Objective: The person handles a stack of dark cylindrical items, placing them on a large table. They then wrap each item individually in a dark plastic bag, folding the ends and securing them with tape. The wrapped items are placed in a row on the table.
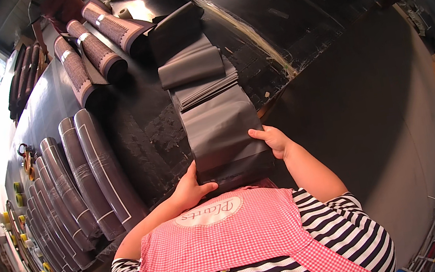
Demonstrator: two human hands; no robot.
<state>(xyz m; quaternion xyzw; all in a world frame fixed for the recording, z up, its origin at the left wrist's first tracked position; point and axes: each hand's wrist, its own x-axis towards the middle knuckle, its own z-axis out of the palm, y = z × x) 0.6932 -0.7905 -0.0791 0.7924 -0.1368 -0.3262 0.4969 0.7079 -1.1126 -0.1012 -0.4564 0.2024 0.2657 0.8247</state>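
Note:
A flat grey plastic bag [220, 130] lies on the black table [138, 131] right in front of me. My left hand [190, 188] grips its near left corner, thumb laid over the edge. My right hand [272, 140] pinches the bag's right edge a little farther up. Behind it lies a stack of more grey bags [200, 79], some folded over.
Several rolled dark mats [89, 178] lie side by side on the table's left. More rolled mats with pale patterned ends [97, 47] lie at the far left. Tape rolls [18, 196] sit by the left edge. A person [54, 5] stands at the table's far end. Dark floor lies to the right.

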